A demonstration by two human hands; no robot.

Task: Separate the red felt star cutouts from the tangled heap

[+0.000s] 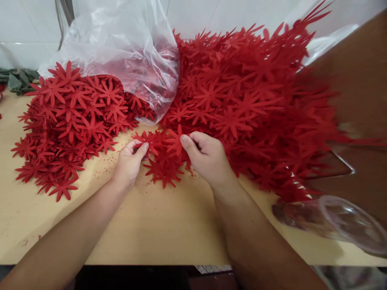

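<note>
Between thumb and fingers, my left hand (130, 159) pinches a red fabric flower (150, 141) with long narrow petals. My right hand (208, 155) grips another red petal piece (174, 141) by its edge, close beside the first. Both hands are closed, a short way apart above the table. Just under them lies a small cluster of red flowers (164, 171). Curled fingers hide part of what each hand holds.
A heap of smaller red flowers (75, 117) spreads at left, partly under a clear plastic bag (121, 40). A larger red pile (242, 100) fills the right. A clear plastic cup (314, 217) lies tipped on the wooden table (157, 225). Dark green leaves (19, 80) sit far left.
</note>
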